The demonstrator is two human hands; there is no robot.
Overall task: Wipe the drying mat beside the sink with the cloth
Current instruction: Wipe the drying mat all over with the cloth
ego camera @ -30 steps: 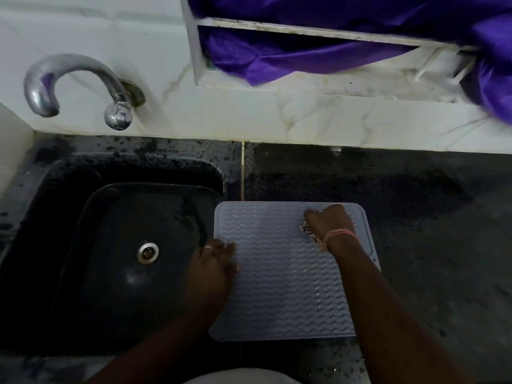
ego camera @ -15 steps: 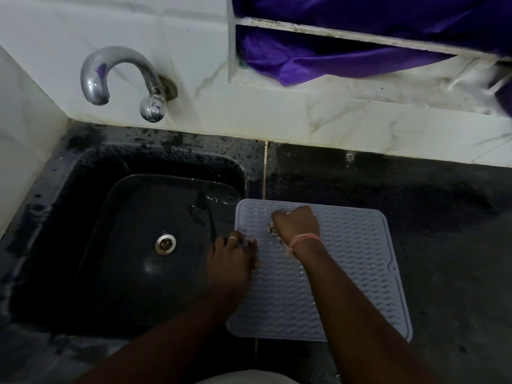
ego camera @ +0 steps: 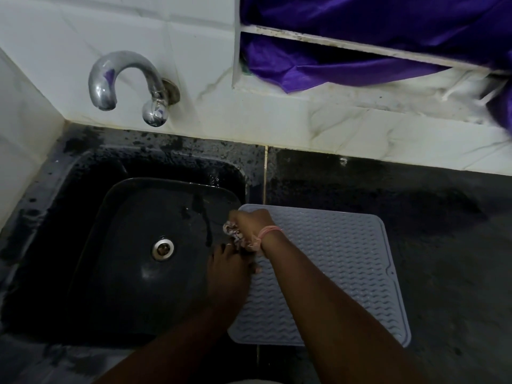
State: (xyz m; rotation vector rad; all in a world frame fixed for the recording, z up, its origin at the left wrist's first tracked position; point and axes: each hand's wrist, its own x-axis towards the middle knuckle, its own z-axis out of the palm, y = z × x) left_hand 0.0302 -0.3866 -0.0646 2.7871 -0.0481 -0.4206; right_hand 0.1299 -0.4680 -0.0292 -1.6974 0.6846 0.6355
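A grey ribbed drying mat (ego camera: 332, 273) lies on the dark counter, right of the black sink (ego camera: 144, 259). My right hand (ego camera: 253, 224) grips a small bunched pinkish cloth (ego camera: 232, 232) at the mat's far left corner, over the sink's edge; a pink band circles its wrist. My left hand (ego camera: 228, 270) rests on the mat's left edge just below, fingers bent down onto it. The cloth is mostly hidden under the right hand.
A chrome tap (ego camera: 124, 81) juts from the white tiled wall above the sink. A drain (ego camera: 163, 248) sits mid-basin. Purple fabric (ego camera: 374, 51) hangs in a window recess at upper right. Dark counter (ego camera: 448, 245) stretches right of the mat.
My right hand has slid the cloth leftwards across the mat's far side, from the right part to the left corner. The left hand stays on the left edge. The view shifted left.
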